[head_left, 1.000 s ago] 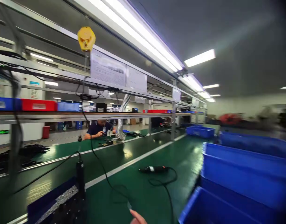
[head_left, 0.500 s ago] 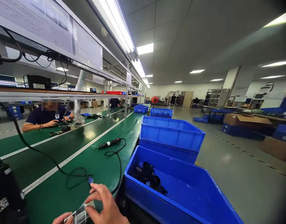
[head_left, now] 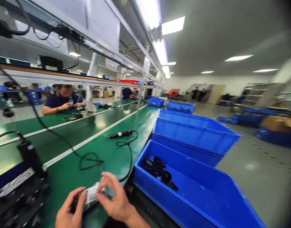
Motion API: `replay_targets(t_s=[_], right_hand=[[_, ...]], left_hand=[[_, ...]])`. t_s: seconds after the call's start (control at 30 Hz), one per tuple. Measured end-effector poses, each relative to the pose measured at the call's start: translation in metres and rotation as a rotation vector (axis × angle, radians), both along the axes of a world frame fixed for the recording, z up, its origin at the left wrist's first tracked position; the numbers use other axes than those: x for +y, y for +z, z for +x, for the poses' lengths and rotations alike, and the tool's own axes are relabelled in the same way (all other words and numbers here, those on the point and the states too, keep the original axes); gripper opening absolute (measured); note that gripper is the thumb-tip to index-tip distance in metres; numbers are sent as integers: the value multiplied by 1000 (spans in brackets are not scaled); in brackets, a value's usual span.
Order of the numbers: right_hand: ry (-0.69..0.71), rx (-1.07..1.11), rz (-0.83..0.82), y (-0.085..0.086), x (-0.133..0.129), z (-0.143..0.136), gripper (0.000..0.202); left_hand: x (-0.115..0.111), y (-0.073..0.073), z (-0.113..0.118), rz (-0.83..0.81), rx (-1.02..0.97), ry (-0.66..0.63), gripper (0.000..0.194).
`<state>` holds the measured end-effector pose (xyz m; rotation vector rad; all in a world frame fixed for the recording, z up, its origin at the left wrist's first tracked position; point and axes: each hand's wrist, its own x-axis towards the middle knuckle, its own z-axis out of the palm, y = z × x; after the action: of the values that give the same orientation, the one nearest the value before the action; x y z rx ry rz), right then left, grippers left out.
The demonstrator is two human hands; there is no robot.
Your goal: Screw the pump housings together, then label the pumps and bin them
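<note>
In the lower part of the head view, my left hand [head_left: 71, 207] is closed around a small whitish, partly see-through rectangular piece [head_left: 90, 195], thumb on top. My right hand [head_left: 115, 199] pinches at the right end of the same piece with thumb and forefinger. Blur hides what exactly the piece is. Both hands are above the green work surface [head_left: 107, 155]. Farther up that surface lies a black electric screwdriver [head_left: 120, 134], its cord curling down toward my right hand.
On my right stands a blue bin [head_left: 195, 183] with several black parts [head_left: 161, 172] inside; more blue bins [head_left: 190, 131] line up behind. Dark parts [head_left: 19, 202] sit at lower left. A thin black cable [head_left: 52, 131] hangs across the bench. A co-worker [head_left: 62, 101] sits opposite.
The view has shifted, so the bench and bins appear farther right and the hands higher. More of my left hand now shows. A bluish tab by my right fingertips no longer shows.
</note>
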<state>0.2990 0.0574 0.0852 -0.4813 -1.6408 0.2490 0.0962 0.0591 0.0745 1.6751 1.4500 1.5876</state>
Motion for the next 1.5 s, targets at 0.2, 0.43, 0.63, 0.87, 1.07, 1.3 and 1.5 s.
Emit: replay_targets(t_s=[0.2, 0.43, 0.63, 0.87, 1.07, 1.3, 1.5], right_hand=[[-229, -196, 88, -6, -8, 0, 74], [-40, -249, 45, 14, -10, -6, 75], [90, -157, -166, 10, -8, -4, 83], [93, -150, -129, 9, -6, -4, 84], [53, -143, -66, 12, -5, -9, 82], [78, -147, -109, 17, -3, -12, 80], [37, -142, -49, 18, -3, -14, 83]], left_hand=[[-22, 7, 16, 34, -4, -91, 51], [-29, 0, 20, 65, -72, -160, 47], [-31, 4, 20, 106, -82, -175, 45], [-30, 3, 23, 103, -88, -133, 39], [-27, 1, 22, 39, -173, -121, 42], [-30, 4, 25, 54, -162, -145, 42], [-31, 5, 25, 8, -207, -153, 52]])
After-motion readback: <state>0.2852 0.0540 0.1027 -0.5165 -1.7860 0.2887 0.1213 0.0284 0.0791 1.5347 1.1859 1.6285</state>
